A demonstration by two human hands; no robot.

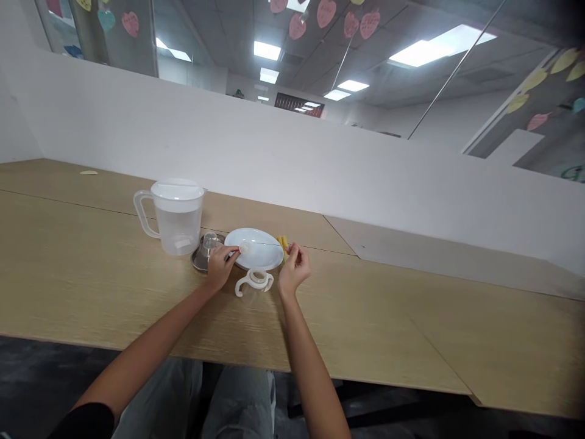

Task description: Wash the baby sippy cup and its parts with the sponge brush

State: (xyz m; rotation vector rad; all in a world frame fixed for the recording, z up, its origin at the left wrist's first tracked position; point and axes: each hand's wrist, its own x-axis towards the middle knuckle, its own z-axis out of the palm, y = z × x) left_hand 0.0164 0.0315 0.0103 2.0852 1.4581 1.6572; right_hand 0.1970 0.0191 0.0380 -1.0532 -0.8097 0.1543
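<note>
Heart-shaped notes (326, 12) dot the glass (256, 79) above a white wall (256, 146).

Pink paper hearts (370, 25) on glass (201, 46)

Counting now: one left hand (222, 263), one right hand (295, 268), one jug (178, 222), one white dish (265, 253), one dark tray (197, 261), one two-handled bottle (256, 280), one clear dome (210, 240), one small clear piece (245, 247)!
</note>
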